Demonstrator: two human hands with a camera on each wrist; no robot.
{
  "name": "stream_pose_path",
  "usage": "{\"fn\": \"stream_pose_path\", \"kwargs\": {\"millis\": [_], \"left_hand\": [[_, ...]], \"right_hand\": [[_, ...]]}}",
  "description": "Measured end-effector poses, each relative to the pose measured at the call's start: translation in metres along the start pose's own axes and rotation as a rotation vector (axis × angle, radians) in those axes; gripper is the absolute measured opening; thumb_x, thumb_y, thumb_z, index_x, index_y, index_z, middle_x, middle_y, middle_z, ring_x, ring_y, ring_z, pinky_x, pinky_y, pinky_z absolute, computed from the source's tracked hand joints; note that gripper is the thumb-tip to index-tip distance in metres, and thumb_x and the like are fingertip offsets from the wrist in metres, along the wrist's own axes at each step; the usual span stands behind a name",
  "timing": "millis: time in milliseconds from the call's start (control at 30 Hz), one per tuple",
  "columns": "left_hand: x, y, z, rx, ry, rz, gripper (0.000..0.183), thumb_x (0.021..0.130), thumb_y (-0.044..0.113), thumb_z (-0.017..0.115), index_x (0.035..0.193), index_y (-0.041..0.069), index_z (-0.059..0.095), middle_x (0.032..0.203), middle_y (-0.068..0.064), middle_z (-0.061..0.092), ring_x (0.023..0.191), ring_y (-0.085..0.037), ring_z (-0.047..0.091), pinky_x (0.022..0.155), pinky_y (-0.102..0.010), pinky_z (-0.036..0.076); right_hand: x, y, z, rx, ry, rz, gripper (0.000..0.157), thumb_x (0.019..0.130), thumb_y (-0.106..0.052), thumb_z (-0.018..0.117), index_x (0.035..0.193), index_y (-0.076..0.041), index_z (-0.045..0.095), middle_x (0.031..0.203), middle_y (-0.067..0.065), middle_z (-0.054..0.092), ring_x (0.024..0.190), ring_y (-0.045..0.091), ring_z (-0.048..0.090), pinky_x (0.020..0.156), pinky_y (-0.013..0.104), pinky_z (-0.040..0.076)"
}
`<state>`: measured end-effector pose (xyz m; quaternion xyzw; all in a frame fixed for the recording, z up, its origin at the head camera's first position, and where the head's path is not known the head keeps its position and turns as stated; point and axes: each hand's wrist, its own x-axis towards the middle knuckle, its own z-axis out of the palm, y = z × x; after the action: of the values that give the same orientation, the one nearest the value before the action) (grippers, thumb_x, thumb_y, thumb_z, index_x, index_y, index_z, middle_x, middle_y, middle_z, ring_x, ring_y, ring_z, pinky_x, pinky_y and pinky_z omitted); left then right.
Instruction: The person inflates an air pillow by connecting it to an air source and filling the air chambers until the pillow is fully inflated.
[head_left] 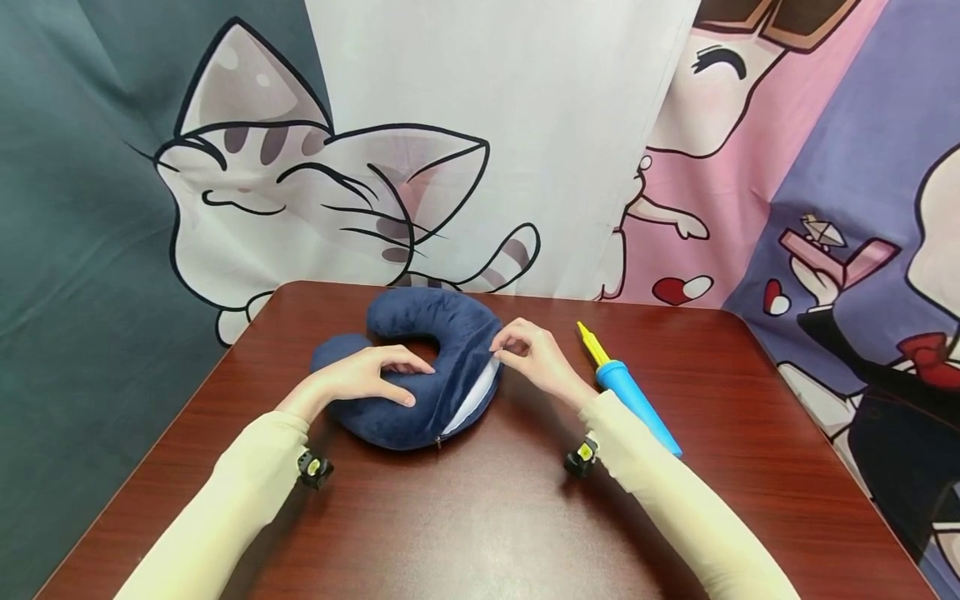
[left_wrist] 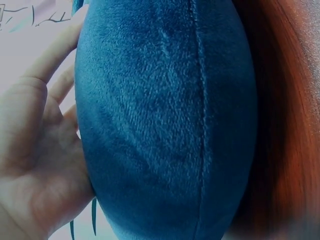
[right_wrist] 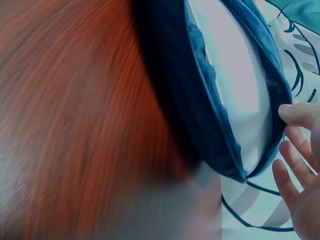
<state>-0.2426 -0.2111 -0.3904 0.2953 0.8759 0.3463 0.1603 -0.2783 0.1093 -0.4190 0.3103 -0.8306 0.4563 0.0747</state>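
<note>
A dark blue plush U-shaped neck pillow (head_left: 405, 425) lies on the table. Its zipper stands unzipped along the right side, showing a white inner (head_left: 474, 396) between the two edges. At the lower end of that slit sits the zipper pull (head_left: 439, 440). My left hand (head_left: 367, 375) rests on top of the pillow's left part, fingers loosely spread; the left wrist view shows its palm against the plush. With thumb and fingertips my right hand (head_left: 536, 358) pinches the cover's edge (right_wrist: 280, 75) near the slit's upper end. The right wrist view shows the slit gaping wide.
A blue hand pump (head_left: 637, 404) with a yellow nozzle (head_left: 592, 343) lies right of the pillow, partly beside my right forearm. The reddish-brown wooden table (head_left: 450, 533) ends at the back against a cartoon-printed cloth (head_left: 555, 150).
</note>
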Motion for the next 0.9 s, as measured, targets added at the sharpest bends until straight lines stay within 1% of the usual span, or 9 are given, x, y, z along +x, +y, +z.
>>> {"fn": "stream_pose_path", "kwargs": {"millis": [67, 133, 300, 367, 500, 667, 767, 900], "left_hand": [[0.0, 0.0, 0.0, 0.008, 0.001, -0.002, 0.048, 0.084, 0.036, 0.078, 0.129, 0.025, 0.065, 0.129, 0.001, 0.064, 0.12, -0.022, 0.058, 0.106, -0.045, 0.043], [0.0, 0.001, 0.0, 0.014, 0.002, -0.005, 0.048, 0.083, 0.036, 0.079, 0.129, 0.027, 0.065, 0.129, 0.002, 0.064, 0.12, -0.021, 0.059, 0.105, -0.044, 0.044], [0.0, 0.003, 0.0, 0.024, 0.002, -0.019, 0.049, 0.082, 0.037, 0.08, 0.128, 0.029, 0.065, 0.127, 0.005, 0.064, 0.119, -0.019, 0.059, 0.105, -0.042, 0.044], [0.0, 0.004, 0.0, 0.024, 0.001, -0.024, 0.049, 0.081, 0.038, 0.08, 0.128, 0.03, 0.065, 0.127, 0.006, 0.063, 0.119, -0.018, 0.058, 0.105, -0.042, 0.044], [0.002, 0.004, 0.001, 0.019, -0.003, -0.023, 0.049, 0.081, 0.038, 0.08, 0.128, 0.031, 0.065, 0.127, 0.006, 0.063, 0.119, -0.018, 0.058, 0.106, -0.042, 0.043], [0.002, 0.006, 0.0, 0.037, -0.004, -0.019, 0.049, 0.082, 0.039, 0.079, 0.128, 0.03, 0.065, 0.126, 0.005, 0.063, 0.118, -0.018, 0.058, 0.105, -0.042, 0.044], [0.003, 0.01, -0.002, 0.056, 0.005, 0.01, 0.048, 0.082, 0.037, 0.08, 0.127, 0.027, 0.066, 0.123, 0.003, 0.065, 0.115, -0.019, 0.059, 0.102, -0.043, 0.046], [0.005, 0.02, 0.0, 0.084, 0.027, 0.075, 0.045, 0.082, 0.03, 0.081, 0.124, 0.021, 0.068, 0.118, -0.001, 0.065, 0.111, -0.021, 0.061, 0.1, -0.045, 0.049]], "right_hand": [[-0.005, 0.003, -0.002, -0.032, -0.016, -0.005, 0.009, 0.088, -0.008, 0.073, 0.09, -0.017, 0.072, 0.094, 0.001, 0.065, 0.09, 0.02, 0.06, 0.078, 0.037, 0.054], [-0.01, 0.006, -0.004, -0.065, -0.041, -0.005, 0.01, 0.087, -0.008, 0.073, 0.09, -0.018, 0.071, 0.094, 0.0, 0.064, 0.091, 0.018, 0.059, 0.079, 0.036, 0.054], [-0.016, 0.012, -0.006, -0.1, -0.115, 0.008, 0.009, 0.087, -0.008, 0.074, 0.09, -0.015, 0.07, 0.095, 0.001, 0.063, 0.092, 0.021, 0.06, 0.083, 0.041, 0.055], [-0.017, 0.013, -0.005, -0.113, -0.139, 0.012, 0.008, 0.086, -0.008, 0.074, 0.09, -0.014, 0.07, 0.094, 0.001, 0.064, 0.091, 0.021, 0.062, 0.083, 0.042, 0.055], [-0.016, 0.014, -0.003, -0.179, -0.186, 0.027, 0.008, 0.086, -0.009, 0.075, 0.087, -0.015, 0.07, 0.092, 0.0, 0.066, 0.089, 0.017, 0.064, 0.082, 0.037, 0.054], [-0.013, 0.012, -0.001, -0.274, -0.209, 0.082, 0.012, 0.084, -0.013, 0.077, 0.084, -0.021, 0.069, 0.089, -0.004, 0.066, 0.085, 0.011, 0.064, 0.076, 0.029, 0.05], [-0.011, 0.011, 0.0, -0.312, -0.219, 0.104, 0.011, 0.084, -0.015, 0.078, 0.083, -0.023, 0.07, 0.088, -0.006, 0.067, 0.084, 0.01, 0.063, 0.076, 0.028, 0.05], [-0.008, 0.012, 0.0, -0.331, -0.221, 0.128, 0.009, 0.084, -0.016, 0.078, 0.084, -0.022, 0.071, 0.088, -0.006, 0.068, 0.083, 0.012, 0.063, 0.078, 0.03, 0.051]]}}
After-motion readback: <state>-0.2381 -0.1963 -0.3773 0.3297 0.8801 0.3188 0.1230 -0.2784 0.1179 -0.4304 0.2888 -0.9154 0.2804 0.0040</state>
